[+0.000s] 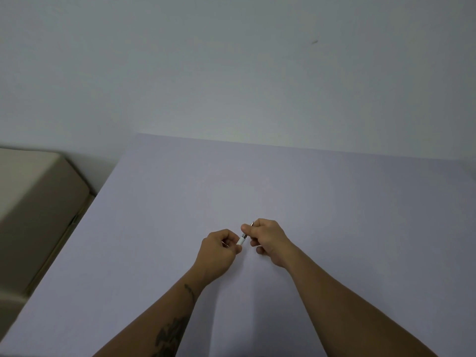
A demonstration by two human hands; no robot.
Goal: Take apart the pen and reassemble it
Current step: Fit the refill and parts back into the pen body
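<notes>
A small pen (243,239) with a white barrel and a silver metal section is held between both hands, just above the pale lilac table (283,189). My left hand (219,249) pinches the white lower end. My right hand (268,239) grips the metal upper part, and the pointed tip pokes out past its fingers. Most of the pen is hidden inside the two fists, so I cannot tell whether its parts are joined or separated.
The table meets a plain grey-white wall (231,73) at the back. A beige cushioned piece of furniture (38,199) stands beside the table's left edge.
</notes>
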